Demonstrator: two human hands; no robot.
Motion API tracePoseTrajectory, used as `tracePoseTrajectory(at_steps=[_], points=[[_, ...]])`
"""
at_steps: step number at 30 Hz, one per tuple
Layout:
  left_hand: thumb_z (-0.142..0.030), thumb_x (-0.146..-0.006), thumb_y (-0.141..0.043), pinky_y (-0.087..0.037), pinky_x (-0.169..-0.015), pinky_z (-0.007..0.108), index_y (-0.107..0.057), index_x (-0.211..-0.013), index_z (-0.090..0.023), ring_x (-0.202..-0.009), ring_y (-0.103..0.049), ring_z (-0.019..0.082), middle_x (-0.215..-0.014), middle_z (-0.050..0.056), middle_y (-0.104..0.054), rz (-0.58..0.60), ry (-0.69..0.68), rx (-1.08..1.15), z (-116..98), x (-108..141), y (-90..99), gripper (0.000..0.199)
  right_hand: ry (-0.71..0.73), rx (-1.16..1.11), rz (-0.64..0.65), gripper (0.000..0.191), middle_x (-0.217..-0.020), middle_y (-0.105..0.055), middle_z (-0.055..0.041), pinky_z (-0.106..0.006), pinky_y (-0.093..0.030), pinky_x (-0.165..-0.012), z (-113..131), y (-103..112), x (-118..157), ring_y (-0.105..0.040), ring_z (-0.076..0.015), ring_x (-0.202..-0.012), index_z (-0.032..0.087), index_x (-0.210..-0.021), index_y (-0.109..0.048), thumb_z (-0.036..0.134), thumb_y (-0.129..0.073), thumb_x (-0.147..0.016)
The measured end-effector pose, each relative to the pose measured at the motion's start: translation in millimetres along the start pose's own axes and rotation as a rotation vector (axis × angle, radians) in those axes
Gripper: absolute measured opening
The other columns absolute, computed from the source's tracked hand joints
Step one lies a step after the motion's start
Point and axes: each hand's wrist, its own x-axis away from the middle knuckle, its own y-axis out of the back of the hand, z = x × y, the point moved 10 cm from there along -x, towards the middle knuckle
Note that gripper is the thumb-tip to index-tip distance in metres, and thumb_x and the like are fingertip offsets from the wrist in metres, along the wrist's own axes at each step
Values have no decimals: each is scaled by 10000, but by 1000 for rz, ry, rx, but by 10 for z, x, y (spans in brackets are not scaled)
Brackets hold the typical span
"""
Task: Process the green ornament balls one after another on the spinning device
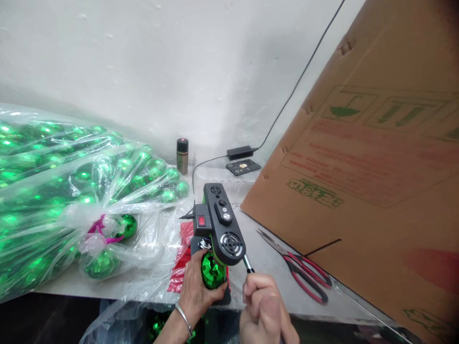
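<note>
A shiny green ball (213, 271) is under the front end of a black machine (224, 222) with round vents and a red switch. My left hand (196, 286), with a silver bangle at the wrist, holds the ball from its left and near side. My right hand (263, 306) is closed around the end of the metal lever (248, 263) at the machine's right. Red plastic (178, 274) lies under the machine's left side.
Clear bags of green balls (46, 191) fill the left. Red-and-black scissors (304, 274) lie to the right beside a large cardboard box (358, 191). Behind the machine are a phone (243, 167), a power adapter (240, 152) and a small canister (182, 156). A cable runs up the wall.
</note>
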Motion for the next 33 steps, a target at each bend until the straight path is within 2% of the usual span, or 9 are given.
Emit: tracePoseTrajectory(at_steps=[5,10,15,20,27,33], points=[[-343,-673,-947,-710,-1089,675,-718,-1397,-198,-1219,-849,452,-1291,178,-858,-5,2,1,7,1,1,774,19,3,46,607,-578,-452,54,-270,-318,-484,26,-34,-20,-509,-108,-539,227,-609,-467,280,-586,-1201],[-344,-667,-948,-703,-1096,684,-721,-1393,-204,-1223,-851,456,-1307,180,-862,-2,16,10,24,0,-10,773,4,19,4,606,-594,-479,49,-277,-311,-482,-4,23,-4,-505,-107,-534,228,-604,-467,280,-589,-1196],[-339,-667,-944,-711,-1084,679,-718,-1391,-194,-1213,-856,459,-1301,186,-862,-7,15,6,25,3,-17,772,-3,5,87,569,-618,-546,37,-278,-345,-494,-92,40,58,-551,-114,-547,229,-629,-511,249,-555,-1196],[-357,-671,-952,-707,-1095,681,-711,-1391,-199,-1224,-851,460,-1310,185,-858,-21,5,16,41,9,-28,776,15,-7,43,542,-635,-555,33,-293,-348,-528,-154,116,110,-540,-123,-548,228,-646,-521,228,-557,-1187],[-345,-659,-944,-697,-1108,683,-703,-1398,-205,-1234,-844,458,-1321,180,-856,-26,6,27,65,4,-47,789,37,25,13,560,-640,-539,42,-297,-340,-549,-100,87,100,-509,-120,-562,231,-641,-488,257,-554,-1197],[-321,-655,-949,-711,-1077,660,-710,-1414,-198,-1203,-851,450,-1296,173,-856,-24,16,-8,59,4,-56,805,59,88,47,587,-685,-595,27,-279,-368,-517,-190,118,287,-542,-114,-558,227,-639,-492,279,-543,-1221]])
